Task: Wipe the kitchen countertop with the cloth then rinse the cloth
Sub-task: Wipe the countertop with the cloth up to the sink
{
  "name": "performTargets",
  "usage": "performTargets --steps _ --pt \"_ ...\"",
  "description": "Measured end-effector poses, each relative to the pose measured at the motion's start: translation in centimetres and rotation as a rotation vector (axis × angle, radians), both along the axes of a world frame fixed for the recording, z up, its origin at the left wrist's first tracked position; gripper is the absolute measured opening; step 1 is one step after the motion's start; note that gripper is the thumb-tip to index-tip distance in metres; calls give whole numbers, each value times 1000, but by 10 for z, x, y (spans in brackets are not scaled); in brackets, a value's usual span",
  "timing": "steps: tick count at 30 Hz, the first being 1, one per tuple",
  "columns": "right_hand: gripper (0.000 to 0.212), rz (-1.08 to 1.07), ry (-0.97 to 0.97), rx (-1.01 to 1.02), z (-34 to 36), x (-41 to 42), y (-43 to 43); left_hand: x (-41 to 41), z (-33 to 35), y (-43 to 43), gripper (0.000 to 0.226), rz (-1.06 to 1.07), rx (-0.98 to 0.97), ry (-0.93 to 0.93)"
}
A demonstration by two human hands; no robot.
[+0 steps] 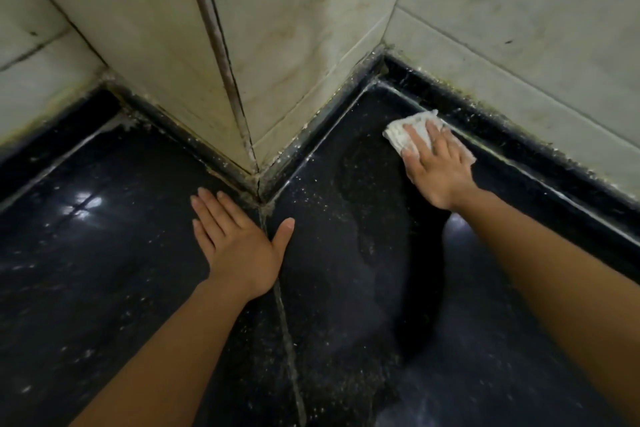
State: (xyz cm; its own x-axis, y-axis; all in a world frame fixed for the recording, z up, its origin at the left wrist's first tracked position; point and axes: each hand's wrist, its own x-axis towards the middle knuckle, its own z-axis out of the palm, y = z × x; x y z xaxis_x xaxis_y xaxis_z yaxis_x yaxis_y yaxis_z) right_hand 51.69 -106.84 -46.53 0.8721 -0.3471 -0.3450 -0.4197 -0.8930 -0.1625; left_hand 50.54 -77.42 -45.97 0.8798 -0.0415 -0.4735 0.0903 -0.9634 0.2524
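Pressing down with straight fingers, the right hand (437,166) holds the white cloth (412,132) flat against the black countertop (104,270) at the far right, just beside the raised back edge below the tiled wall (311,10). The left hand (235,239) lies palm-down and open on the countertop, near the jutting wall corner, gripping nothing. A pale seam (285,329) runs toward the near edge.

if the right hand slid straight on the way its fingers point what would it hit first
The right hand, pressed flat on the crumpled white cloth, points across the black speckled stone countertop toward the back. It would probably meet the raised black kerb under the pale tiled wall first.
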Motion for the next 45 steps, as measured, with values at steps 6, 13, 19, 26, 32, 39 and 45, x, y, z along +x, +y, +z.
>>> performTargets --steps 6,13,19,26,32,39,45 --pt "58 -93 -22 43 -3 63 43 0 -1 -1 107 4 18 -4" --pt "54 277 -22 94 0 29 60 1 2 0 108 -11 19 28" --pt "54 678 -96 116 0 -18 15 1 3 0 108 -13 18 37" --pt "52 213 -97 62 -4 62 17 1 -1 1 108 -6 21 17" --pt "53 296 -39 59 1 40 48 1 -2 1 108 -10 15 13" --pt "50 751 -36 151 3 -49 90 1 1 1 109 -1 3 18" --pt "49 611 -95 27 2 5 40 1 3 3 103 -12 -7 49"
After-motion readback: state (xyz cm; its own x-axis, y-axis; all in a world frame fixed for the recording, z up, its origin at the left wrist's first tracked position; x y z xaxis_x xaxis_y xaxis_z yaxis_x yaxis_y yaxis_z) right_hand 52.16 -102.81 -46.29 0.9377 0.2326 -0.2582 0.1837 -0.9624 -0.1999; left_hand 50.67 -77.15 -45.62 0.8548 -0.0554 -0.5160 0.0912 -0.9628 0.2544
